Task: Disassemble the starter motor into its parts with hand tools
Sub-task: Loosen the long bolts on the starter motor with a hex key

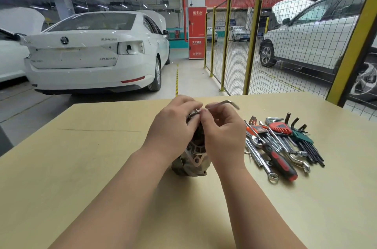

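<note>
The starter motor [194, 160] stands on end on the tan table [81, 157], its grey cast housing at the bottom and its dark body mostly hidden behind my hands. My left hand [173, 128] wraps around the motor's upper part. My right hand [223, 132] pinches a bent silver hex key [226, 103] with thumb and fingers at the motor's top. The key's short arm sticks out to the right above my knuckles. Where its tip meets the motor is hidden.
To the right of the motor lies a pile of tools [281, 144]: hex key sets in red and green holders, spanners, a ratchet and a red-handled screwdriver. A yellow-framed wire fence [253, 30] runs behind the table. White cars [91, 50] are parked on the shop floor beyond.
</note>
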Tool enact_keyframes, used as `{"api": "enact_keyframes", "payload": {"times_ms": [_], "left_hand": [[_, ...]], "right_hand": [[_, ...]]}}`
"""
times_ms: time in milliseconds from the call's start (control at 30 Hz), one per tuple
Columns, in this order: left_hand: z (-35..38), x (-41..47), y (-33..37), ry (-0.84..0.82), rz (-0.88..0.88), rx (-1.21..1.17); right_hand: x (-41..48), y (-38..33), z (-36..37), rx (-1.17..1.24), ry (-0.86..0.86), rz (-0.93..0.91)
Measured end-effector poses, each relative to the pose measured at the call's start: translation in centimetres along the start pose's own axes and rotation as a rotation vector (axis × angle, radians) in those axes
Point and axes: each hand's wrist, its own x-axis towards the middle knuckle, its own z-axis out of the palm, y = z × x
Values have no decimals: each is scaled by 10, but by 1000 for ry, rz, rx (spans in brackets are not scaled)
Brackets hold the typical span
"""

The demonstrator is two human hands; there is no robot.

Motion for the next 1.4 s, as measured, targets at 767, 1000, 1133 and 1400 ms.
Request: {"api": "enact_keyframes", "payload": {"times_ms": [767,1000,1133,1400], "left_hand": [[6,0,1,58,-60,40],[3,-1,2,38,-15,35],[4,1,5,52,-72,36],[3,-1,1,11,-38,55]], "right_hand": [[4,2,-5,70,-13,5],[5,-2,-4,62,-35,-2],[3,-2,-5,169,-11,69],[3,-3,-6,391,-110,104]]}}
